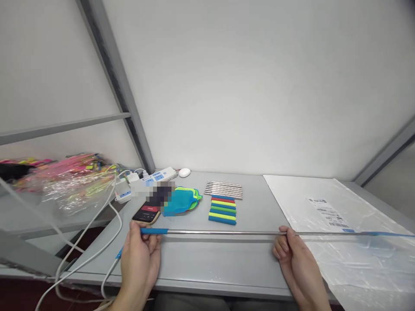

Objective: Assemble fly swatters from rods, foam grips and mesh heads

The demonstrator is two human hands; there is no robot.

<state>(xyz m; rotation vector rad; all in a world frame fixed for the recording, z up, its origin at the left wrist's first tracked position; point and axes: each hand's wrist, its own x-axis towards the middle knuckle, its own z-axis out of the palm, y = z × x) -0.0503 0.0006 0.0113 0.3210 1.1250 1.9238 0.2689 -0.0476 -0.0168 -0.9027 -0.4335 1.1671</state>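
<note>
Both my hands hold a telescopic fly swatter [223, 233] level across the front of the table, its metal rod drawn out long. My left hand [141, 255] is closed around its blue handle grip at the left end. Farther along, my right hand [295, 257] pinches the thin rod between thumb and fingers. The swatter's blue head [389, 234] appears almost edge-on at the far right. Beyond the rod lie a row of blue, yellow, green and red grips [222, 210], several metal rods [223, 189], and a pile of meshed swatter heads [182, 201] with a blue one on top.
A phone [145, 216] lies behind my left hand, partly blurred out. Behind it is a white power strip [158, 177], with cables [113, 203] hanging left. A white round object [184, 172] sits by the wall. White plastic sheeting [301, 194] covers the right side; bagged colourful items [78, 177] are at left.
</note>
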